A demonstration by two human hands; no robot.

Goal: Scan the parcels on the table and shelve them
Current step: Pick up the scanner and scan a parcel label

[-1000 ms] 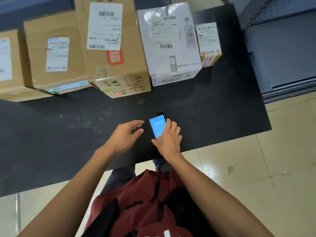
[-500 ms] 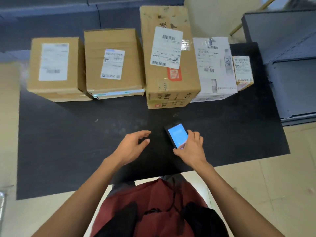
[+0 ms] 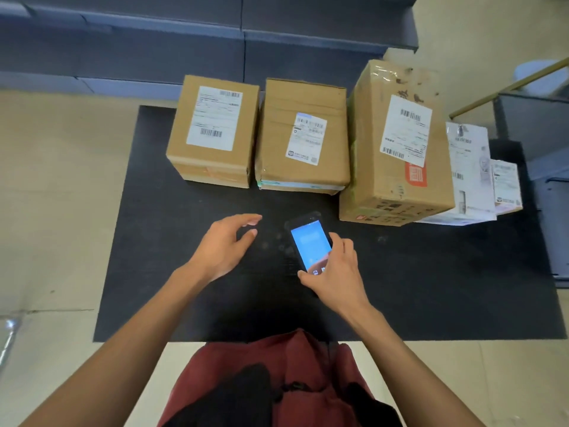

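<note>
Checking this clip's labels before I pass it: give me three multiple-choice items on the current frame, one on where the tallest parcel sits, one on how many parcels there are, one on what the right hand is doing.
1. Where does the tallest brown parcel stand in the row?
A. Far left end
B. Third from the left
C. Far right end

2. How many parcels are on the black table?
A. Three
B. Five
C. Seven

3. What is the right hand doing?
A. Gripping the handheld scanner
B. Lying flat on the table
C. Lifting a parcel

Answers:
1 B: two brown boxes stand to its left, a white parcel and a small box to its right.
2 B: three brown boxes, the white one and the small one.
3 A: its fingers curl round the blue-screened device, while the left hand hovers, holding nothing.
</note>
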